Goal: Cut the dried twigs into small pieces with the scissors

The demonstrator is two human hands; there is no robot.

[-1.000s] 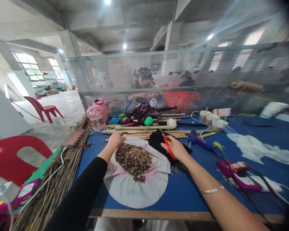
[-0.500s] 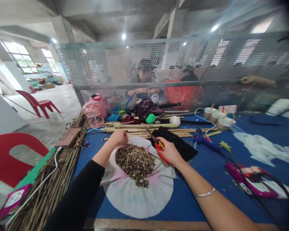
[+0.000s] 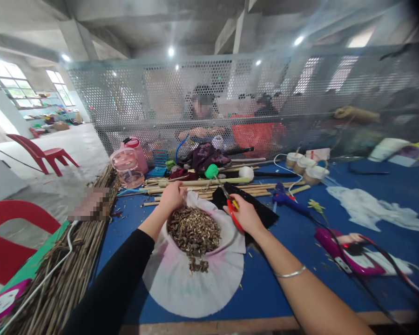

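Observation:
A round white cloth (image 3: 192, 298) with pink stains lies on the blue table, holding a heap of brown dried plant pieces (image 3: 195, 230); some spill onto its near part. My left hand (image 3: 172, 197) is closed at the cloth's far left edge, its fingertips pinching the fabric, which rises beside them. In my right hand (image 3: 246, 215) are scissors (image 3: 234, 217) with red and yellow handles. Their blades point up and left, away from the heap, above a black cloth (image 3: 265, 209). The right hand is just right of the white cloth.
Bamboo sticks (image 3: 202, 184), a green ball (image 3: 211, 171) and a white ball (image 3: 246, 174) lie behind the cloth. A blue glue gun (image 3: 288, 201) is at right, a bundle of stems (image 3: 80, 260) at left. A perforated metal screen (image 3: 153, 102) stands behind, a person beyond it.
The view has shifted a little to the right. My left hand now draws up the cloth's far edge, which stands higher. The right hand still holds the scissors, blades turned more upright.

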